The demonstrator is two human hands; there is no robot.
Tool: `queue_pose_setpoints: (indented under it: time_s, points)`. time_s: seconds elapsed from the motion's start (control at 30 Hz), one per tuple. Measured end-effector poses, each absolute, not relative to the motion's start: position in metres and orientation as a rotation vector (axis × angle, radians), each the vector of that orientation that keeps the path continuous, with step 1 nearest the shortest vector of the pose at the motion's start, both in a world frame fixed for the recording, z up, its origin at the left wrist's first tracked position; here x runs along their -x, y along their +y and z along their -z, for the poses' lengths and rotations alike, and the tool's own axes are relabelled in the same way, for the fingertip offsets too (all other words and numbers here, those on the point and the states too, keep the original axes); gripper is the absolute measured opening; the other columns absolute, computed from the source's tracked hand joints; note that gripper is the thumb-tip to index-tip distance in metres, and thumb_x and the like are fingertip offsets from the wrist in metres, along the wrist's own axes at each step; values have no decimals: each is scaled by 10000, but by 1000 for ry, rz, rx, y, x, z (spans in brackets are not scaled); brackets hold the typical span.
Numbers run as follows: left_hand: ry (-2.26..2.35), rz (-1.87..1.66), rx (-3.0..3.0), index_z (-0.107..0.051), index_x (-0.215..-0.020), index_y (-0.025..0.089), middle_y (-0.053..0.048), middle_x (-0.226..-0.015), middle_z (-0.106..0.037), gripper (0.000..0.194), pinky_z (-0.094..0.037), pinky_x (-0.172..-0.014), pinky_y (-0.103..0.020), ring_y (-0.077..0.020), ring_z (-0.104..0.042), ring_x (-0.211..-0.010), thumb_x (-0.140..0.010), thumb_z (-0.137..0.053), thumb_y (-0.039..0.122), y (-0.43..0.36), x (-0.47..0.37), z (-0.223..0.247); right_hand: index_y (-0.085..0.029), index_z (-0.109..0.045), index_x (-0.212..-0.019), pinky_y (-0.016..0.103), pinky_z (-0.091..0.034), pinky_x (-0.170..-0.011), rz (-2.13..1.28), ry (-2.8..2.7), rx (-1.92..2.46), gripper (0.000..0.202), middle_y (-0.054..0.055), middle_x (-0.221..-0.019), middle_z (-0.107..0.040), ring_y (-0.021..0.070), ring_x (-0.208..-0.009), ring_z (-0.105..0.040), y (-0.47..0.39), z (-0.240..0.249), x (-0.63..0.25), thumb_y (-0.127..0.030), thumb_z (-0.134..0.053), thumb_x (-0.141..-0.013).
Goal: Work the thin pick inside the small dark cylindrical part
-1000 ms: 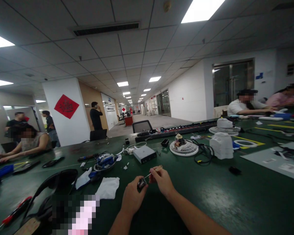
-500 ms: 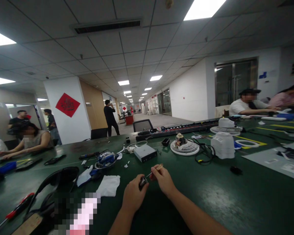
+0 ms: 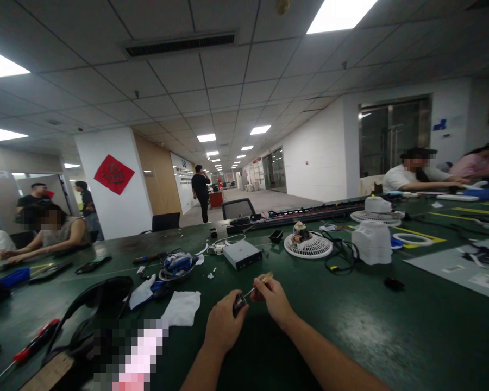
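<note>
My left hand is closed around a small dark cylindrical part with a shiny metallic end; its exact kind is too small to make out. In my right hand is a screwdriver with a pale yellowish handle, gripped between thumb and fingers. Its thin shaft points left and down at the part, and the tip seems to meet the part's end. Both hands are held close together above the green table. Just beyond them lies a grey box-shaped drive.
White tissue, a black headset-like band and a red-black screwdriver lie to the left. Ahead right are a fan grille with a motor, a white housing and black cable. Other people sit at both table sides.
My hands stay nearly in place, with the screwdriver still at the dark part. In the background, a standing person has walked to the right and turned away.
</note>
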State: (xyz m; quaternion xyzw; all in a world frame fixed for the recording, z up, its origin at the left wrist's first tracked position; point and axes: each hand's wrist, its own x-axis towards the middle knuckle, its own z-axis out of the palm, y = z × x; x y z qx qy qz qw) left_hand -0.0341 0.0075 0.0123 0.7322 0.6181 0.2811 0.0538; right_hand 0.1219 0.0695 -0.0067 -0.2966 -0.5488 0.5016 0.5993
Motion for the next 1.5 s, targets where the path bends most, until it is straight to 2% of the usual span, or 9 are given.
queue_pose_setpoints:
  time_s: [0.2,0.37,0.5,0.67,0.8,1.03,1.2,1.37,1.5]
  points:
    - [1916,-804,-2210,-595,-1226,265,-37,-1127,-714,325,-446,-850,-266,-194,-662,-1017,-911,-560,337,7,34,-13,-201,-547,-716,314,-493,-542,-1164,-1295,701,525,-8,-535,-607,174,-490,-573,68,5,-120,-712,-667,-729]
    - [1920,-793,-2207,-591,-1245,269,-36,-1157,-709,339,-441,-864,-257,-193,-652,-1057,-915,-553,337,7,34,-13,-188,-580,-741,288,-464,-540,-1119,-1319,717,502,1,-585,-633,169,-531,-587,66,5,-120,-678,-688,-736]
    - [1901,-801,-2215,-613,-1212,281,-22,-1123,-721,327,-445,-843,-263,-196,-665,-1024,-891,-586,338,7,33,-12,-188,-563,-691,286,-445,-522,-1108,-1339,728,507,-11,-512,-597,160,-484,-557,66,3,-122,-681,-659,-760]
    - [1896,-835,-2210,-604,-1233,258,-40,-1154,-714,337,-441,-883,-267,-194,-656,-1051,-904,-565,317,7,33,-12,-193,-568,-761,285,-462,-523,-1104,-1332,740,510,-5,-583,-631,174,-536,-589,67,3,-121,-698,-637,-761]
    - [1895,-826,-2209,-617,-1220,260,-43,-1163,-712,337,-444,-880,-269,-200,-655,-1058,-891,-581,322,7,33,-13,-193,-557,-692,277,-425,-492,-1113,-1361,757,495,-13,-514,-599,158,-472,-549,67,5,-120,-672,-656,-764]
    - [1888,-826,-2199,-617,-1215,262,-36,-1158,-711,316,-448,-867,-252,-187,-652,-1054,-909,-560,314,7,31,-13,-195,-591,-765,288,-460,-528,-1092,-1362,744,493,11,-618,-648,184,-565,-606,65,3,-121,-685,-642,-768]
    - [1896,-847,-2176,-612,-1229,254,-45,-1161,-709,330,-448,-866,-260,-197,-650,-1066,-910,-552,312,8,33,-13,-196,-577,-744,294,-455,-532,-1084,-1405,756,485,12,-592,-643,185,-546,-604,64,4,-120,-676,-611,-802]
    - [1914,-848,-2170,-614,-1219,264,-37,-1145,-714,321,-445,-856,-259,-194,-656,-1044,-909,-558,326,8,33,-14,-197,-604,-793,289,-476,-565,-1068,-1440,731,454,19,-674,-666,196,-640,-640,63,5,-120,-650,-616,-817]
    - [1940,-832,-2173,-622,-1203,254,-51,-1129,-718,311,-448,-835,-264,-205,-663,-1029,-907,-569,331,7,33,-15,-194,-600,-742,294,-466,-544,-1060,-1445,754,462,19,-628,-662,190,-582,-627,65,8,-119,-649,-614,-820]
